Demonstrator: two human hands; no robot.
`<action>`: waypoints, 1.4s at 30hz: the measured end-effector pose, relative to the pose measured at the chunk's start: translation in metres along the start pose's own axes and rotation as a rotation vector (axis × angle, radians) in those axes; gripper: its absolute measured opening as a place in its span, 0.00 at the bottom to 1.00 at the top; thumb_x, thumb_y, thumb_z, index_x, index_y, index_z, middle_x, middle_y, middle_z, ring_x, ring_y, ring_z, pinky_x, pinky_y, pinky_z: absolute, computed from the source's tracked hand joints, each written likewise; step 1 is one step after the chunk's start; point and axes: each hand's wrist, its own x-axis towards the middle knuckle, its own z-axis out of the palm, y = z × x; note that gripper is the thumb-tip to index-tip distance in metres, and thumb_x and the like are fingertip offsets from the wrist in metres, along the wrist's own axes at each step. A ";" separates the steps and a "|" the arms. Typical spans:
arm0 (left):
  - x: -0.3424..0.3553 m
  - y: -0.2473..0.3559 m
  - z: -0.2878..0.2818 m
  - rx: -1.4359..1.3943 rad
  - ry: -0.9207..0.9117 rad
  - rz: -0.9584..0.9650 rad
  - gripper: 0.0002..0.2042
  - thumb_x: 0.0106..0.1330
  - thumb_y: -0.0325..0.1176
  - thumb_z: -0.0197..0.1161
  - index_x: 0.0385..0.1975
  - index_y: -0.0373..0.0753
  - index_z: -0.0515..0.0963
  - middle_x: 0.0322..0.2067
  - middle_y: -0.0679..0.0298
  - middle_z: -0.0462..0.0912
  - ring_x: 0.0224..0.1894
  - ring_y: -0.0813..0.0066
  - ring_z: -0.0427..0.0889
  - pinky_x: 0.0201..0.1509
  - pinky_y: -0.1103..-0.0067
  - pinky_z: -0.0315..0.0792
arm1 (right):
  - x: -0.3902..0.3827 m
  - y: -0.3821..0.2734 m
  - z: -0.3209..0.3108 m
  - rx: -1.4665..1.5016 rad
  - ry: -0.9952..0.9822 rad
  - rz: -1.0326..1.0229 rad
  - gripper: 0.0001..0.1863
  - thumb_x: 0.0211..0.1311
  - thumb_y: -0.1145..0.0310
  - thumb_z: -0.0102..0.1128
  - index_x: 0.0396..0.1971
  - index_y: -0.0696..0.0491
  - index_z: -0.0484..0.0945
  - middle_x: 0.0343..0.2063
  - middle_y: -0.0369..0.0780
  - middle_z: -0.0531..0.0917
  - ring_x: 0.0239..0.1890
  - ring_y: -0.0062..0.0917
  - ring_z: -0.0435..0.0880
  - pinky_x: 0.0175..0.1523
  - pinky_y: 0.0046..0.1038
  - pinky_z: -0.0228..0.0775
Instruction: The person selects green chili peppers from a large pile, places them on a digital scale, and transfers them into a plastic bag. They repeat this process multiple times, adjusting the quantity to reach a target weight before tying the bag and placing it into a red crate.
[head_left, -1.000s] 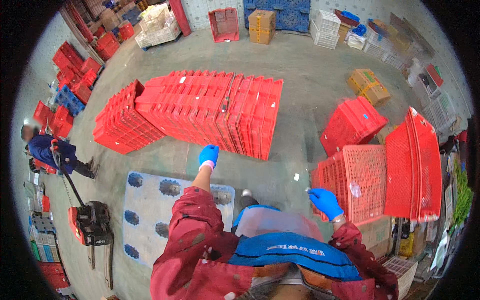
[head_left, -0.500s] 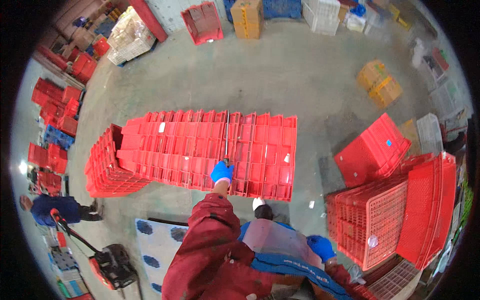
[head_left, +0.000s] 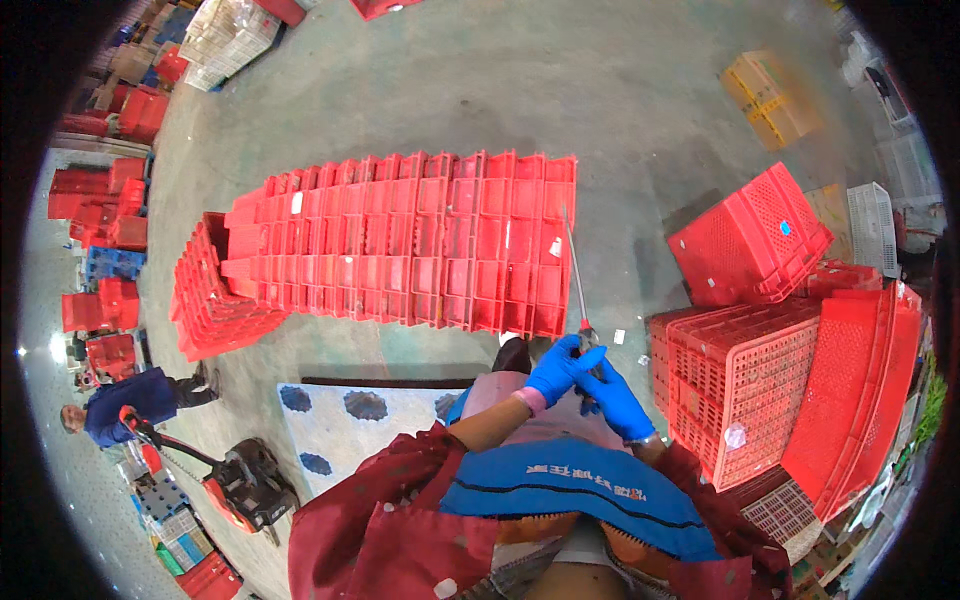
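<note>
Both my hands wear blue gloves and come together in front of my body, right of the near end of the crate row. My left hand (head_left: pixel 553 374) is closed round the handle end of a long thin metal rod (head_left: pixel 577 272) with a red and dark grip. My right hand (head_left: pixel 618 402) meets it from the right, its fingers bent against the same grip; what they close on is partly hidden. The rod points away from me, its tip beside the right end of a long row of nested red plastic crates (head_left: pixel 400 245).
On the right stand more red crates (head_left: pixel 745 390), one tilted red crate (head_left: pixel 750 240) and cardboard boxes (head_left: pixel 768 98). A pale pallet (head_left: pixel 350 440) lies at near left. Further left are a pallet jack (head_left: pixel 245 485) and a person in dark blue (head_left: pixel 130 405).
My left hand has drawn the rod off the crate row, toward me and to the right. My right hand has come up from my side to meet it. The view has tilted down.
</note>
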 end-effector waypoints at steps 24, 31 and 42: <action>0.082 -0.010 -0.012 -0.496 0.105 -0.215 0.14 0.58 0.33 0.62 0.44 0.38 0.76 0.28 0.62 0.78 0.30 0.72 0.78 0.34 0.76 0.74 | 0.033 -0.013 -0.020 -0.325 0.027 -0.132 0.20 0.59 0.58 0.57 0.47 0.53 0.69 0.24 0.35 0.76 0.22 0.19 0.76 0.24 0.22 0.68; 0.078 0.064 -0.062 -0.394 -0.198 -0.436 0.18 0.63 0.37 0.56 0.49 0.33 0.76 0.26 0.63 0.80 0.27 0.73 0.79 0.35 0.78 0.75 | 0.064 -0.019 0.008 0.558 -0.337 0.024 0.16 0.65 0.70 0.52 0.52 0.57 0.69 0.39 0.41 0.78 0.39 0.21 0.79 0.36 0.19 0.74; 0.067 0.120 -0.197 0.106 -0.621 -0.239 0.19 0.65 0.31 0.51 0.55 0.35 0.73 0.24 0.74 0.72 0.27 0.86 0.69 0.32 0.86 0.66 | 0.140 -0.080 0.190 0.856 -0.223 0.034 0.11 0.60 0.60 0.61 0.39 0.45 0.71 0.35 0.32 0.74 0.38 0.17 0.76 0.40 0.23 0.71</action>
